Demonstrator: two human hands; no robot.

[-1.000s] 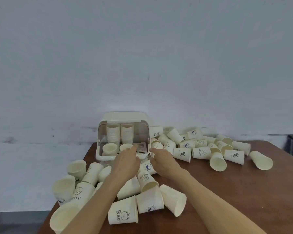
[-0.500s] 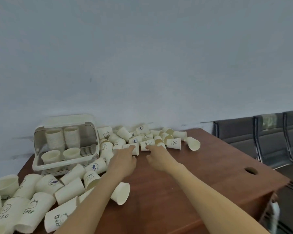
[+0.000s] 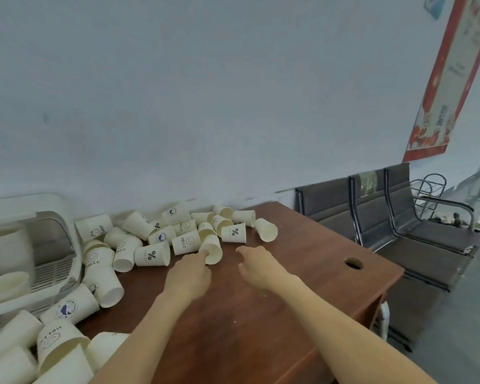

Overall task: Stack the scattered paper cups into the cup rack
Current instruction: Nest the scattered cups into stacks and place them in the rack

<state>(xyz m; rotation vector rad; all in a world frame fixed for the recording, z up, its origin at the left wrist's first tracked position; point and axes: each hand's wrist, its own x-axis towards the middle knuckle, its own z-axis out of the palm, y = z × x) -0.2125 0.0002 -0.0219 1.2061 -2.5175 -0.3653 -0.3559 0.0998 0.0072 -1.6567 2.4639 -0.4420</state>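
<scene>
cup rack (image 3: 25, 259) left, cups (image 3: 178, 236) right, on table (image 3: 302, 273).

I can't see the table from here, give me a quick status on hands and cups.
Left hand open, fingers touching a tipped plain cup. Right hand open, holding nothing. Cup rack far left, nothing blocking the cup.

Brown wooden table (image 3: 302, 309) with a round cable hole (image 3: 354, 263) near its right edge. Paper cups (image 3: 178, 236) lie scattered along far and left sides; cup rack (image 3: 53, 273) stands far left.
</scene>
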